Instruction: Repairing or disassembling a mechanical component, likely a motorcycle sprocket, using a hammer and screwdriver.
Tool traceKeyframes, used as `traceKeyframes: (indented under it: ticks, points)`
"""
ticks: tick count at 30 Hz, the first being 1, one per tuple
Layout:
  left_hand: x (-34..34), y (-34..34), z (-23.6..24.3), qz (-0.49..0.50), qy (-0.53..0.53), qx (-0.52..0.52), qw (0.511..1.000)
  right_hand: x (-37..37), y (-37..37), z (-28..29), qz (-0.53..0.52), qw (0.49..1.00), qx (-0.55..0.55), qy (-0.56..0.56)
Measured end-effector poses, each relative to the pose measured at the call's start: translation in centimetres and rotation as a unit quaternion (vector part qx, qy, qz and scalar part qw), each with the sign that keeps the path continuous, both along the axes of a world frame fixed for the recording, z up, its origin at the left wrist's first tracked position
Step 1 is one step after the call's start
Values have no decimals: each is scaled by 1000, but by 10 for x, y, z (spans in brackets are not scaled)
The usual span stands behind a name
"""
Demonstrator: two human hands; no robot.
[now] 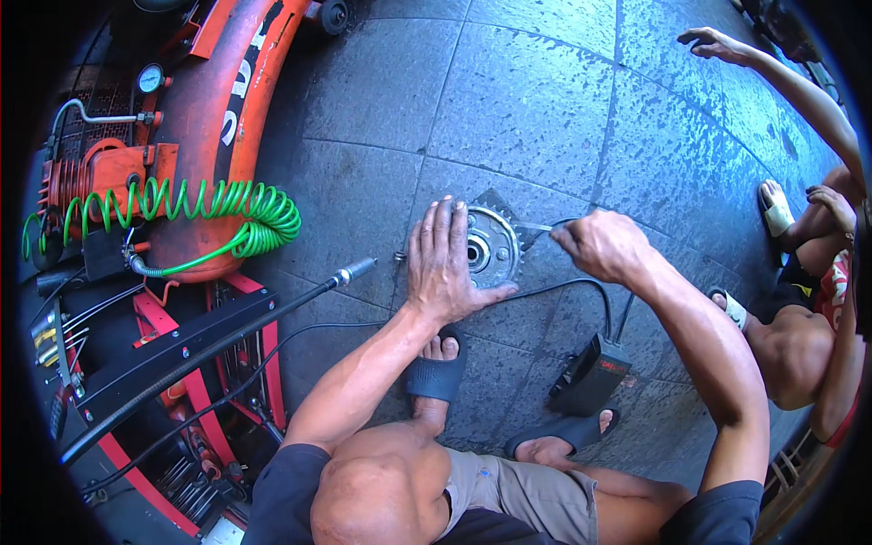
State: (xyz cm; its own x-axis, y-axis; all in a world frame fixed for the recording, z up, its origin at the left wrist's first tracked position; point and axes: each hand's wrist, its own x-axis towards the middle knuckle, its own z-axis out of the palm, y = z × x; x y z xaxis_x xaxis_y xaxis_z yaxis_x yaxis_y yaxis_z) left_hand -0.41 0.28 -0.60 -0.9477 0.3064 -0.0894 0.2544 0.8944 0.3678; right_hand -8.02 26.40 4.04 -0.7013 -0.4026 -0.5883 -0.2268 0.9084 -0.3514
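Sprocket (pixel 497 245) lies partly under the flat left hand (pixel 440 265); the right hand (pixel 609 247) clasps a rod (pixel 536 226).

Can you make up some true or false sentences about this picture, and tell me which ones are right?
1. The left hand rests on a round metal part. True.
2. The right hand lies flat on the floor. False: the right hand is curled around a thin metal tool.
3. The coiled hose is green. True.
4. The person wears tall boots. False: they wear dark sandals.
5. Cables reach the black box. True.
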Motion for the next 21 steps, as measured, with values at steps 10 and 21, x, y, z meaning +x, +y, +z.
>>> traceKeyframes:
  ticks: [10, 21]
  points:
    - [-4, -6, 2, -15, -26, -5, 1000, 12, 16, 21, -30, 998, 0, -52]
    - [-50, -32, 15, -174, -86, -3, 981, 49, 11, 12, -74, 995, -34, -63]
